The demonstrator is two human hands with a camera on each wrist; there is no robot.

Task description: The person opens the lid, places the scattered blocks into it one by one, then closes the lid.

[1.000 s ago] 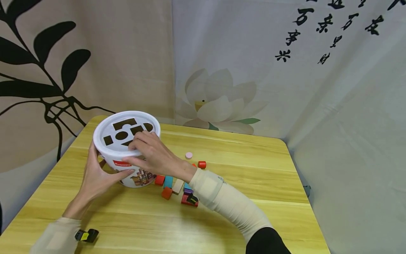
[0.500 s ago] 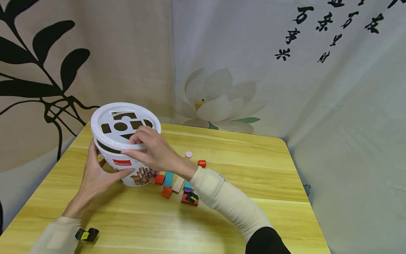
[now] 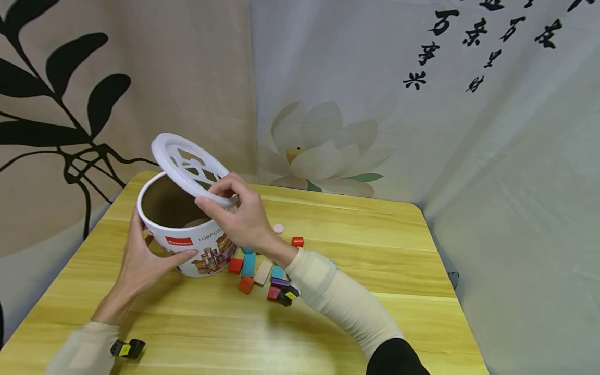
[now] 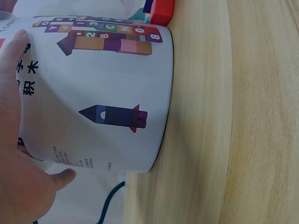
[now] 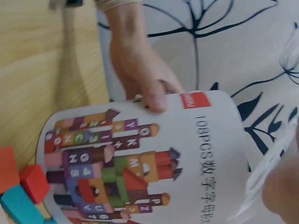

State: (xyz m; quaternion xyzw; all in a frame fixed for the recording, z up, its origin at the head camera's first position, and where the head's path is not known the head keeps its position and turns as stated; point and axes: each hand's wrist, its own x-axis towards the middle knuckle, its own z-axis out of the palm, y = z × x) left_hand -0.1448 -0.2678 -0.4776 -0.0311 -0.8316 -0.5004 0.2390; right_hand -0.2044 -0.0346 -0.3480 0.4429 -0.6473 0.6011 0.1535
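A white bucket [image 3: 206, 252] printed with toy-block pictures stands upright at the table's left. My left hand [image 3: 140, 263] grips its side, the thumb across the front; in the left wrist view the hand [image 4: 11, 112] lies along the bucket wall [image 4: 93, 79]. Above the mouth, a white lid [image 3: 175, 173] with cut-out shapes is tilted, its left side raised. My right hand [image 3: 241, 211] pinches the lid's right edge between thumb and fingers. Part of the dark interior shows. The right wrist view has only a blurred strip of the lid [image 5: 268, 168] beside my fingertips.
Several wooden blocks lie right of the bucket, among them an orange one [image 3: 246, 284], a blue one [image 3: 248, 265] and a beige one [image 3: 263, 273]. Farther back are a red cylinder [image 3: 297, 241] and a pink disc [image 3: 278, 228]. The wooden table [image 3: 375, 271] meets a cloth backdrop [image 3: 337, 67].
The lid has come off the bucket's rim and tipped up on its left side, uncovering the mouth. My right hand has risen slightly and turned with it. My left hand stays on the bucket.
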